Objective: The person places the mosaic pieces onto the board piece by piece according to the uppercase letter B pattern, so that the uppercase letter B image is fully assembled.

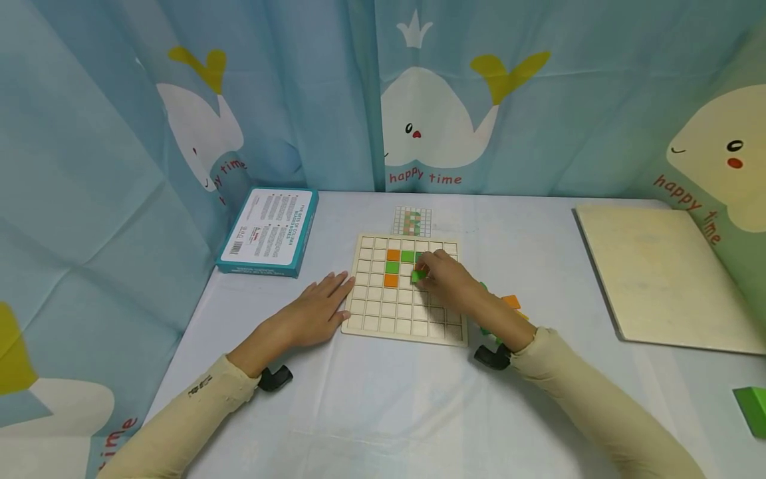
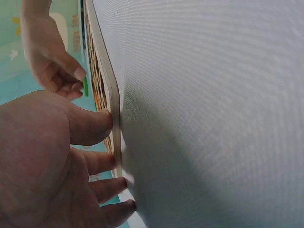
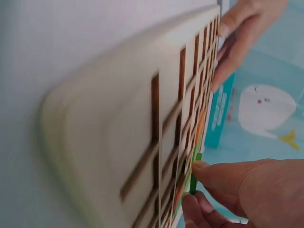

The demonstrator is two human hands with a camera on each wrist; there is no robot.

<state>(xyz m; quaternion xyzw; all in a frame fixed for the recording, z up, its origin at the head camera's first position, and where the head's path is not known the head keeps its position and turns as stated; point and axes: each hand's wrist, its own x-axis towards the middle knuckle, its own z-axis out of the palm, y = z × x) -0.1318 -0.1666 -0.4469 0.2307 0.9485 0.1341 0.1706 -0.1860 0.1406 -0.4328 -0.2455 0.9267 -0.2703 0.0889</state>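
A wooden grid board (image 1: 372, 308) lies on the white table. Orange tiles (image 1: 391, 281) and green tiles (image 1: 407, 256) sit in some of its squares. My right hand (image 1: 450, 283) is over the board and pinches a small green tile (image 3: 194, 183) between thumb and fingers. In the head view that tile is just above the grid, partly covered by the fingers. With fingers extended, my left hand (image 1: 315, 313) touches the board's left edge. The left wrist view shows its thumb and fingertips (image 2: 102, 124) against the board's side.
Behind the board lies a small printed pattern card (image 1: 413, 221). A blue-and-white box (image 1: 269, 226) stands at the back left. Loose orange tiles (image 1: 510, 302) and green ones lie partly under the right forearm. At right are a plain wooden panel (image 1: 664, 273) and a green block (image 1: 751, 410).
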